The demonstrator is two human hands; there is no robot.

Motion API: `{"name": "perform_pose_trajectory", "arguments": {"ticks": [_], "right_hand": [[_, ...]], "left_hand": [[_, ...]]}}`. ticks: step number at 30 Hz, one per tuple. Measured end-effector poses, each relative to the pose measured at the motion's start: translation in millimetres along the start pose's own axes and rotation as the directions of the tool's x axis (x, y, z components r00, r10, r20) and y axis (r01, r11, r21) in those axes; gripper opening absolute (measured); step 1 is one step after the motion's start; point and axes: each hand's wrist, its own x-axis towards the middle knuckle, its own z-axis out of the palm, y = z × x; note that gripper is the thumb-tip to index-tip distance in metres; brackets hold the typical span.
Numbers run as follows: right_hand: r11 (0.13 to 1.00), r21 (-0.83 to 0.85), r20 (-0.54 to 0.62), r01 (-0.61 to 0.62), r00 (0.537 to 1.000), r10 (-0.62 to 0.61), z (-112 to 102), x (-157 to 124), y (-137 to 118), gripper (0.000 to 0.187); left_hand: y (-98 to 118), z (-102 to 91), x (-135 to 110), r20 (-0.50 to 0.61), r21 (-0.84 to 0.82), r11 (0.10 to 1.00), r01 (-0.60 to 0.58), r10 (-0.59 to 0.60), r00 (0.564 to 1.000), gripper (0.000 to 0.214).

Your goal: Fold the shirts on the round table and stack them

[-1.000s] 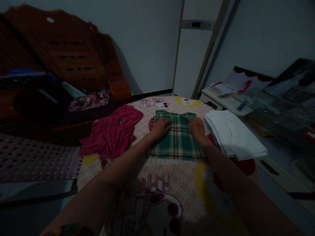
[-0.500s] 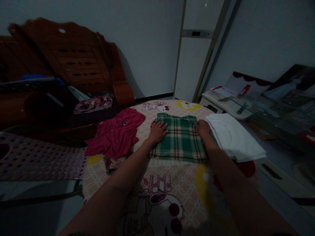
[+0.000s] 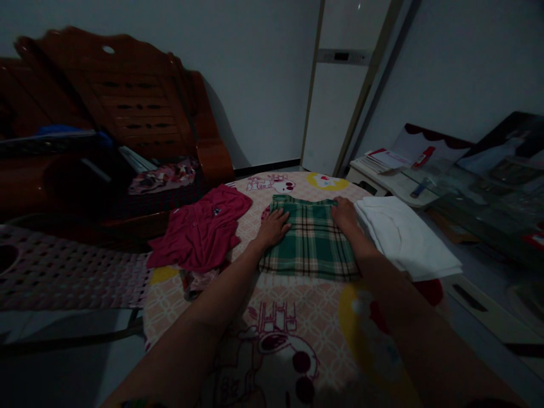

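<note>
A folded green plaid garment [image 3: 310, 243] lies on a round table covered with a pink cartoon cloth [image 3: 293, 323]. My left hand [image 3: 274, 226] rests flat on the garment's left part, fingers spread. At the garment's upper right corner sits my right hand [image 3: 344, 215], its fingers curled at the far edge; whether they pinch the cloth is hidden. A crumpled red shirt [image 3: 199, 232] lies to the left of the plaid garment. A folded white cloth [image 3: 403, 238] lies just right of my right hand.
A dark wooden bench [image 3: 119, 107] with a floral cloth [image 3: 164, 175] stands behind the table on the left. A low white stand with papers [image 3: 391, 170] and glass-framed pictures [image 3: 488, 181] fill the right side. A door [image 3: 340, 90] is at the back.
Both hands slid apart from the garment's top middle: the left to its left part, the right to its upper right corner. The view shifted slightly.
</note>
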Motion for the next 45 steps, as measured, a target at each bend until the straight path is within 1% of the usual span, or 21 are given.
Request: {"name": "perform_pose_trajectory", "arguments": {"ticks": [2,3,4,5,8,11,13,16,18,20,22,24,25,28,30,32,33,35,39,42,45], "right_hand": [[0.988,0.038,-0.01,0.151,0.989,-0.15,0,-23,-7,0.039],[0.978,0.065,-0.024,0.2,0.98,-0.199,-2,-36,-7,0.038],[0.97,0.089,-0.039,0.227,0.974,-0.225,-5,-48,-5,0.037],[0.968,0.104,-0.051,0.227,0.974,-0.223,-9,-60,-1,0.035],[0.99,0.081,-0.04,0.112,0.993,-0.109,-23,-91,21,0.029],[1.0,-0.003,0.018,-0.027,0.999,0.027,-35,-115,42,0.027],[0.995,-0.051,0.063,-0.087,0.994,0.09,-37,-129,51,0.03],[0.994,-0.046,0.124,-0.101,0.987,0.106,-35,-142,59,0.041],[0.995,0.006,0.152,-0.096,0.984,0.094,-32,-147,62,0.04],[0.991,0.089,0.139,-0.098,0.987,0.085,-31,-150,64,0.032],[0.974,0.21,0.085,-0.089,0.994,0.072,-29,-150,66,0.025],[0.925,0.368,0.049,-0.097,0.995,0.085,-28,-151,67,0.021],[0.884,0.452,0.053,-0.118,0.993,0.105,-27,-151,67,0.021],[0.72,0.659,0.13,-0.217,0.976,0.175,-26,-154,63,0.028],[0.626,0.729,0.189,-0.276,0.961,0.204,-26,-157,60,0.031],[0.571,0.755,0.245,-0.323,0.946,0.211,-28,-160,57,0.032],[0.555,0.76,0.269,-0.338,0.941,0.206,-28,-161,56,0.032],[0.534,0.767,0.312,-0.357,0.934,0.177,-29,-162,55,0.032],[0.521,0.762,0.376,-0.385,0.918,0.127,-27,-161,57,0.032],[0.509,0.77,0.367,-0.385,0.92,0.14,-26,-161,60,0.033],[0.488,0.781,0.355,-0.389,0.92,0.165,-25,-162,64,0.034]], "left_hand": [[-6,-2.7,0,-0.035,-0.063,0.998,-0.008,0.006,0.999,0.052],[-9,-5.2,-1,-0.065,-0.101,0.995,-0.01,0.004,0.998,0.051],[-13,-8.6,-4,-0.098,-0.138,0.99,-0.006,-0.007,0.995,0.05],[-17,-12.6,-8,-0.13,-0.173,0.985,0.01,-0.033,0.991,0.049],[-24,-27.0,-29,-0.156,-0.255,0.959,0.127,-0.17,0.973,0.043],[-23,-39.9,-53,-0.081,-0.29,0.92,0.264,-0.299,0.951,0.033],[-19,-46.0,-67,-0.007,-0.268,0.909,0.32,-0.334,0.943,0.034],[-14,-51.0,-83,0.106,-0.25,0.909,0.335,-0.318,0.942,0.044],[-12,-51.2,-91,0.159,-0.303,0.9,0.314,-0.277,0.948,0.044],[-10,-49.0,-99,0.15,-0.408,0.867,0.285,-0.245,0.958,0.036],[-8,-45.1,-104,0.084,-0.531,0.806,0.262,-0.257,0.963,0.026],[-5,-41.3,-108,0.025,-0.645,0.726,0.241,-0.295,0.955,0.022],[-3,-39.9,-108,0.013,-0.69,0.684,0.235,-0.313,0.95,0.022],[2,-37.6,-109,0.037,-0.81,0.543,0.222,-0.33,0.943,0.024],[4,-36.8,-109,0.067,-0.865,0.453,0.214,-0.318,0.946,0.027],[4,-35.4,-109,0.097,-0.883,0.417,0.216,-0.287,0.953,0.027],[4,-34.5,-110,0.109,-0.88,0.422,0.218,-0.268,0.957,0.027],[3,-32.7,-112,0.114,-0.86,0.464,0.211,-0.229,0.967,0.024],[4,-33.9,-114,0.023,-0.789,0.598,0.143,-0.203,0.979,0.017],[6,-38.5,-115,-0.042,-0.731,0.673,0.111,-0.207,0.977,0.018],[4,-41.1,-115,-0.024,-0.657,0.737,0.159,-0.231,0.973,0.015]]}}
